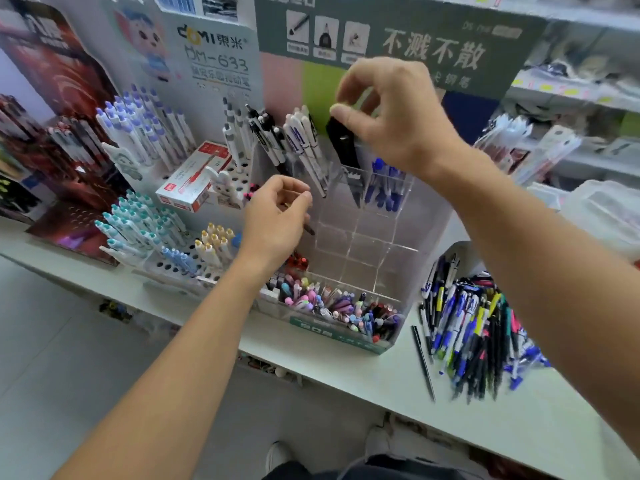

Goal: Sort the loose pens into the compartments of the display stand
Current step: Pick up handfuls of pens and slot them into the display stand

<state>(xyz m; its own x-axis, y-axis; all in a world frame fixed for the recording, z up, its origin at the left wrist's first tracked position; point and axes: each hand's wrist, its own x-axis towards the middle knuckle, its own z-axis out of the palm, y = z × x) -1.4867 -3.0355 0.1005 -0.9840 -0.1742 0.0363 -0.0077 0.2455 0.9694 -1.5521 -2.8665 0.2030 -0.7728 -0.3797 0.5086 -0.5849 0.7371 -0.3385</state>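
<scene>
Both hands are up at the clear display stand. On my feed the right hand has its thumb and fingers pinched on the top of a bunch of black pens, whose lower ends sit in an upper compartment of the stand. Just right of that compartment I see blue pens standing in the next one, and to its left a cluster of white pens leans in another. The left hand is lower, in front of the stand's left side, fingers curled around a dark pen whose tip pokes out below the palm. The middle tiers of the stand look bare and see-through. Its front trough holds mixed pastel and dark pens, too many for me to count.

The loose pens lie in one heap on the white counter to the right of the stand: blue, black, white and yellow barrels, crossing each other, with one thin black pen lying apart on the heap's left edge.

Left of the stand, perforated holders carry purple-capped pens and teal-capped pens, with one red-and-white box between. Printed display boards stand behind, and shop shelves run along the right. Pale floor tile shows below the counter.
</scene>
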